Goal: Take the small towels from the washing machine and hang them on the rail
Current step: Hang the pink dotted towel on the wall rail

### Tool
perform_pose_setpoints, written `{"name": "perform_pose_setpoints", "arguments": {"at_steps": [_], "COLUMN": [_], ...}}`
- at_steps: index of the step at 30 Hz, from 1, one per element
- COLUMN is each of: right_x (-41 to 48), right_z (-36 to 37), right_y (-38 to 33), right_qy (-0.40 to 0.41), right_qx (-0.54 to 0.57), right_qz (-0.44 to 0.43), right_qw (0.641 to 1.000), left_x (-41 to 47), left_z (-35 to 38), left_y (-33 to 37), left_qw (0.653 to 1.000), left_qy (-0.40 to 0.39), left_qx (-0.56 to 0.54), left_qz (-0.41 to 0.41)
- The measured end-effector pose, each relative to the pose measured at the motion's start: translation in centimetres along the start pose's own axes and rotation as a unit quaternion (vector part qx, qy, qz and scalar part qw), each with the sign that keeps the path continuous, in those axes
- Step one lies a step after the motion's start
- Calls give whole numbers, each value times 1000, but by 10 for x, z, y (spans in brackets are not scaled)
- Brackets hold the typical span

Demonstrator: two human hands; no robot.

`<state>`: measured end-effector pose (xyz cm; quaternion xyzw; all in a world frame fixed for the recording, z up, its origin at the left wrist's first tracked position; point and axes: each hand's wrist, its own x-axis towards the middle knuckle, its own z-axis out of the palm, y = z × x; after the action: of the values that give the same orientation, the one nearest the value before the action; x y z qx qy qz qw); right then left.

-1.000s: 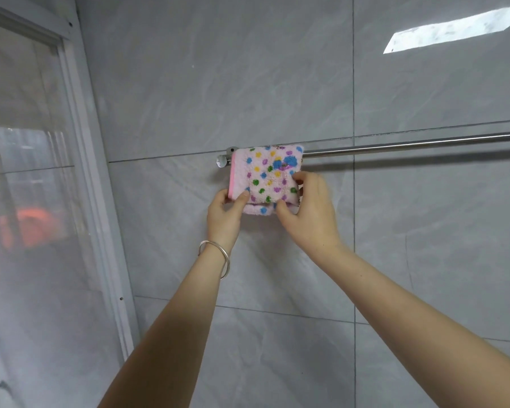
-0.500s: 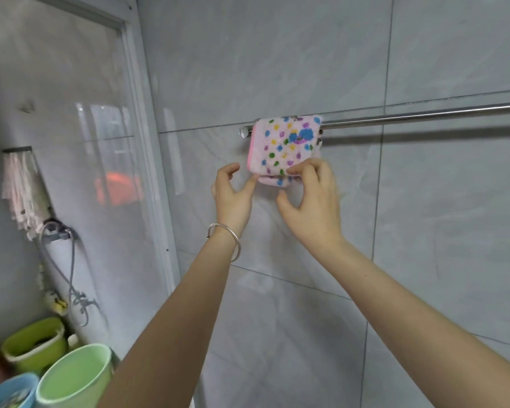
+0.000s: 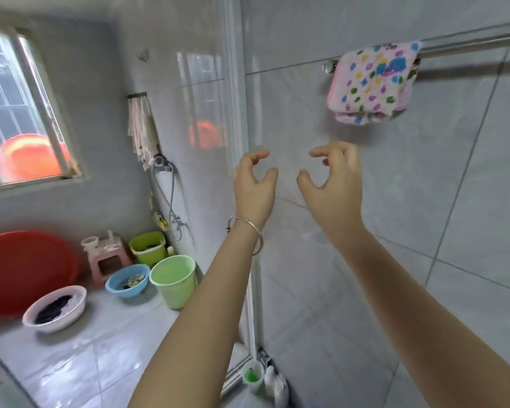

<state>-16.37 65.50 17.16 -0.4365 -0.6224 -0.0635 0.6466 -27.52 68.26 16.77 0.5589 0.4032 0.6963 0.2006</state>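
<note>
Head camera: the left hand and right hand hover side by side, fingers loosely curled, grasping nothing. At one o'clock from the right hand and apart from it, the small towel hangs folded over the rail near its left end. It is pink terry with blue, green, yellow and purple dots.

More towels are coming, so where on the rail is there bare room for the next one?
The rail is bare right of the spotted towel, out to the picture's edge. Left of the towel only the rail's end shows: no room. The left hand and right hand hover below, empty.
</note>
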Motion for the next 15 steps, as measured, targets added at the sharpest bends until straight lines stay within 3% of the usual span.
{"name": "perform_pose_setpoints", "arguments": {"at_steps": [6, 15], "right_x": [-63, -178], "right_z": [14, 32], "right_y": [-57, -167], "right_qy": [-63, -175], "right_qx": [82, 196], "right_qz": [55, 145], "right_qw": [993, 954], "left_x": [-49, -146], "left_z": [-80, -222], "left_y": [16, 44], "left_qw": [998, 985], "left_qy": [55, 144], "left_qx": [21, 7], "left_qz": [-16, -98]}}
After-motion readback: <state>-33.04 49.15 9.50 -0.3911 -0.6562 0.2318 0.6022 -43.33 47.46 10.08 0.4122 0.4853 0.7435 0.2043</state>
